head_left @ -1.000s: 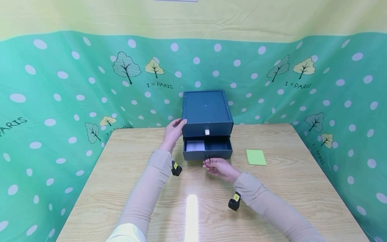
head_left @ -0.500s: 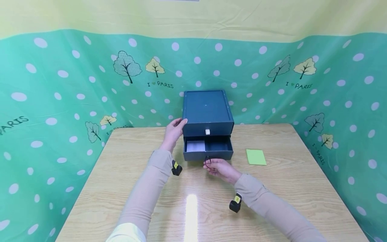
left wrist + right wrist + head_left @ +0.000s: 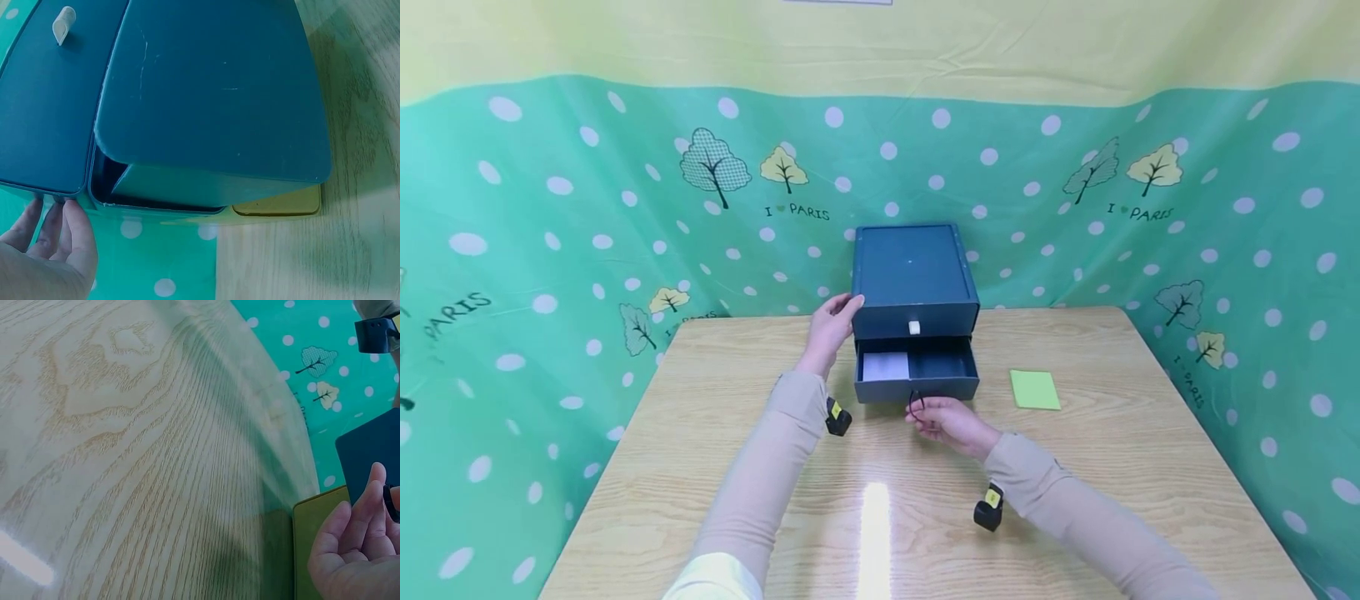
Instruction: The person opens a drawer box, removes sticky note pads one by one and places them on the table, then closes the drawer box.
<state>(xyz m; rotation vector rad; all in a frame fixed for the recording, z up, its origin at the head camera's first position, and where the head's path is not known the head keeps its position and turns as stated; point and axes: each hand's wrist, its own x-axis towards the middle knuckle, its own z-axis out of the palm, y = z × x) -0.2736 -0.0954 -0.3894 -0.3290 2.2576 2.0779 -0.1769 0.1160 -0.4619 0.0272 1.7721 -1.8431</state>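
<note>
Lower drawer [image 3: 883, 391] slightly further out, right hand [image 3: 951, 422] along with it; left curtain [image 3: 527, 333] shifted inward.

Wooden table [image 3: 1150, 433] under cabinet [image 3: 910, 267], green square [image 3: 1035, 390]

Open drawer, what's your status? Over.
Left hand against cabinet. Right hand pinching black loop. Drawer open, white item inside. Nothing visibly blocking.

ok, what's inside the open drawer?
Open drawer: flat white item, likely paper, in the left half; dark-blue floor visible to its right. Rear hidden beneath the upper drawer.
</note>
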